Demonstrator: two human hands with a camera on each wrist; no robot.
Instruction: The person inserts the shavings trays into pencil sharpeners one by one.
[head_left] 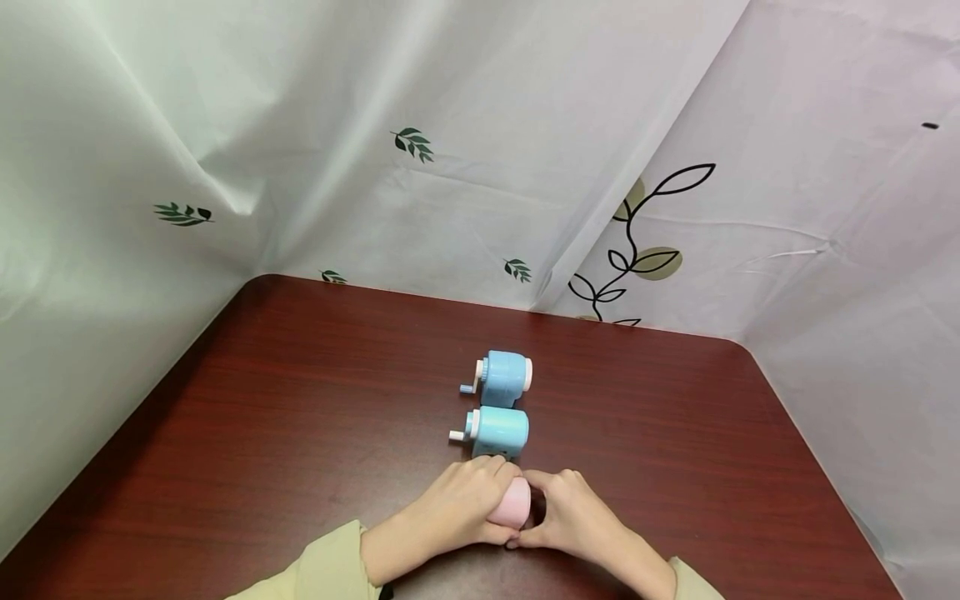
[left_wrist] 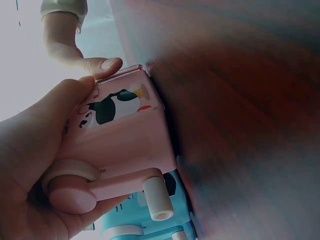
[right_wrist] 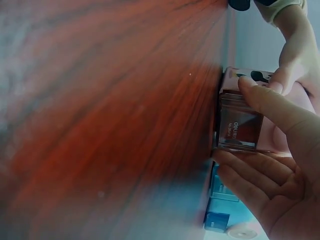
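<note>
A pink crank pencil sharpener point(head_left: 513, 503) with a panda picture stands on the table near its front. My left hand point(head_left: 465, 498) grips its body from the left, the crank handle point(left_wrist: 125, 185) sticking out beside the palm in the left wrist view. From the other side, my right hand point(head_left: 577, 512) pinches the end with the clear shavings drawer point(right_wrist: 240, 125), thumb on one edge and fingertips by the opposite one. The drawer sits in the body. Just beyond stands a light blue sharpener point(head_left: 502, 429), and behind that a second blue sharpener point(head_left: 504, 375).
The dark red-brown wooden table point(head_left: 337, 375) has rounded far corners. White curtains point(head_left: 465, 208) with leaf prints hang round its back and sides. Both blue sharpeners have their cranks pointing left.
</note>
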